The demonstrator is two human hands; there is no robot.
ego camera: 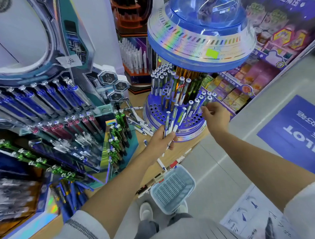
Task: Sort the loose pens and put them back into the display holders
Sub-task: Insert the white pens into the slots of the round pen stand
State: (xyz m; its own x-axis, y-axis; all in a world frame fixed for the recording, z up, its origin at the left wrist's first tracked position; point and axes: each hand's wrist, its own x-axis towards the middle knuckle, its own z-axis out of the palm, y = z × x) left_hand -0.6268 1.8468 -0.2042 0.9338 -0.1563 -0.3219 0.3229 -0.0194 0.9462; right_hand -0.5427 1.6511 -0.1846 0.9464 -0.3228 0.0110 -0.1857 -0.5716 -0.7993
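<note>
Wooden counter [136, 100] carries the round blue holder [194, 128]. Left hand [160, 139] grips a pen bundle [172, 118]; right hand [216, 115] pinches one pen [207, 100], which could miss its hole and topple neighbours.

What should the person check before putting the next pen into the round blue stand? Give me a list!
1. Left hand holds the bundle of pens securely: ok.
2. Empty holes in the round blue stand: ok, many at the front.
3. Right hand free for another pen: cannot tell; its fingers are at pens on the stand's right edge.
4. All loose pens off the counter: not ok, several lie beside the stand.
</note>
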